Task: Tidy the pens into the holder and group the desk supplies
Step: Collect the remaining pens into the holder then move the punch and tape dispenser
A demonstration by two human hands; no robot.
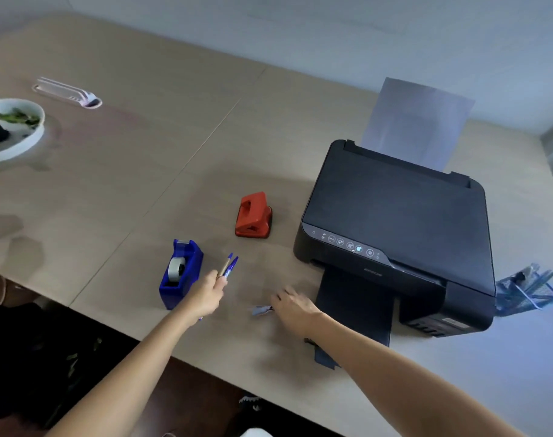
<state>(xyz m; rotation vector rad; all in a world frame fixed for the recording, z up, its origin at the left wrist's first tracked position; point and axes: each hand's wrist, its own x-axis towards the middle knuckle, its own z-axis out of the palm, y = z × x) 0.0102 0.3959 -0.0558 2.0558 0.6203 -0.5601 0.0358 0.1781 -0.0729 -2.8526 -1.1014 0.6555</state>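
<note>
Holder: The blue mesh pen holder (527,291) lies tipped on the surface (142,184) at my 3 o'clock, behind the black printer (395,228), nearer my right hand.
Pens: Blue pens (229,267) stand bunched in my left hand (205,298), long axes pointing to 1 o'clock.
Left hand: Closed around that bunch, just beside the blue tape dispenser (180,274).
Right hand: My right hand (295,305) hovers palm down, fingers loosely spread, over a small blurred blue item (261,310); contact I cannot tell.
Supplies: The red hole punch (253,215) waits at 12 o'clock.
</note>
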